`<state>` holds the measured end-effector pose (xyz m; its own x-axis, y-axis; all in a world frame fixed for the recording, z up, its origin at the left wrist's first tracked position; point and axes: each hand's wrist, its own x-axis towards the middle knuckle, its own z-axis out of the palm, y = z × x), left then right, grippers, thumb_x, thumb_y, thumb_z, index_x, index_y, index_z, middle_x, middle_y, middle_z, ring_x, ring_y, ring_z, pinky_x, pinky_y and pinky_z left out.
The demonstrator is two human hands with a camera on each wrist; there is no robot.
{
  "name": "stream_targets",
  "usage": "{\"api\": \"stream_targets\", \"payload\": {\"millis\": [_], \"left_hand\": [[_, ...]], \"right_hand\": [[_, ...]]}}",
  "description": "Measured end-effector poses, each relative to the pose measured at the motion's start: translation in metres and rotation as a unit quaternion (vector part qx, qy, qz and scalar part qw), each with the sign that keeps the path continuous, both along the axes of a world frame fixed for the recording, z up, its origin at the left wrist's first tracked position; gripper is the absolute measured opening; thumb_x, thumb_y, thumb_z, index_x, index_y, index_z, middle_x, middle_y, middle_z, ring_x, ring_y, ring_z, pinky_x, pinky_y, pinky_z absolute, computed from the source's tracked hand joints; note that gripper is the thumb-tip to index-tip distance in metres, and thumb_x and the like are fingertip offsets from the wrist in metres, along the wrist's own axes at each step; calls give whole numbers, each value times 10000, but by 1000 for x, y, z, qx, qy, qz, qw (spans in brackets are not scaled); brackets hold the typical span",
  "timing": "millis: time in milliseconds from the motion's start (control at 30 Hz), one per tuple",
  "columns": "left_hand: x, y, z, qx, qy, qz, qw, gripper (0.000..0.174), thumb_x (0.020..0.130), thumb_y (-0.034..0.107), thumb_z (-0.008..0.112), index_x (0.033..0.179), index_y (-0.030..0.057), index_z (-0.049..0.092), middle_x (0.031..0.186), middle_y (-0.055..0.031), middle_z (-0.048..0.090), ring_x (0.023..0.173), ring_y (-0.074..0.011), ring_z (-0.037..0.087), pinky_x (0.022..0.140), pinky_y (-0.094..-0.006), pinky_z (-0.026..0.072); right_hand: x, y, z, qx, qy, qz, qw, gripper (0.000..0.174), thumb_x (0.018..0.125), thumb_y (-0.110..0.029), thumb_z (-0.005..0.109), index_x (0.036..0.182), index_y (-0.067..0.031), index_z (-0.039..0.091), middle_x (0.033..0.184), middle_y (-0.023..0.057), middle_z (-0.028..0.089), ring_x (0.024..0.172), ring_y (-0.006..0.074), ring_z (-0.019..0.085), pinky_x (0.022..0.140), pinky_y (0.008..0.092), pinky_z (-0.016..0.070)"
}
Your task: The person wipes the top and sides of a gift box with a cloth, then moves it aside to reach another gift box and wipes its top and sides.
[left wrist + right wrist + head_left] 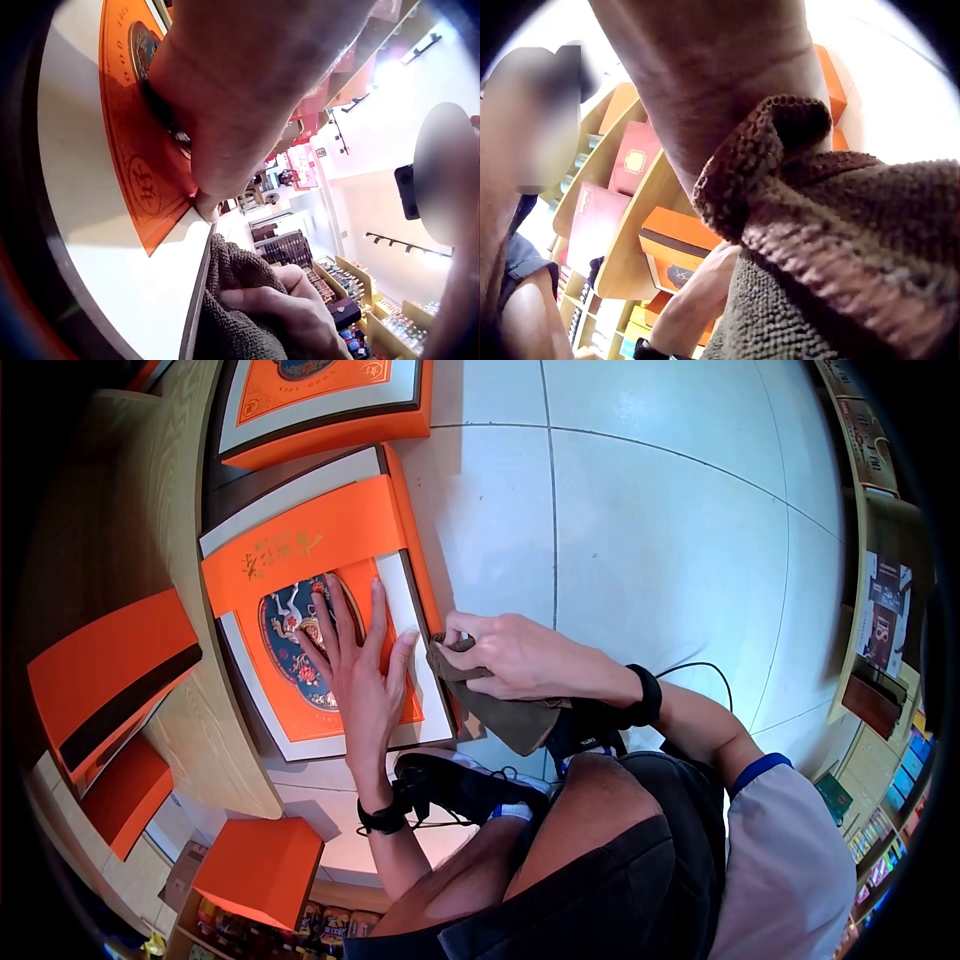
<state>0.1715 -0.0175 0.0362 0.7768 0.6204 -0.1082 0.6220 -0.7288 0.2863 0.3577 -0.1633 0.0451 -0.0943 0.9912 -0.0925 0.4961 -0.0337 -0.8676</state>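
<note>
A large orange and white gift box (412, 585) lies on the floor, with an orange band (340, 520) across its top and a dark oval picture (285, 610) on its lid. My left hand (365, 680) rests on that picture, fingers spread. Against the box's right side, my right hand (520, 655) grips a dark brown cloth (510, 715), whose loose end hangs toward my knee. In the left wrist view the cloth (240, 322) lies along the box edge, bunched under the thumb. The right wrist view shows its folded, ribbed weave (810, 277) up close.
A second orange gift box (330, 445) lies beyond the first. Wooden shelving (215, 750) runs along the left, with an orange box (260, 870) near its lower end. Stocked shelves (880, 610) stand to the right across the tiled floor (660, 550). My shoe (450, 790) is close to the box.
</note>
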Motion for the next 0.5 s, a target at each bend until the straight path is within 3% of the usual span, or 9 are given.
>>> {"api": "stream_targets", "payload": {"millis": [500], "left_hand": [[1, 0, 2, -8, -8, -3, 1000, 617, 1026, 499, 601, 1590, 275, 488, 1760, -118, 181, 1630, -335, 111, 1270, -609, -47]], "right_hand": [[-8, -13, -2, -33, 48, 33, 998, 270, 832, -100, 719, 1072, 23, 702, 1064, 146, 585, 921, 340, 676, 832, 449, 555]]}}
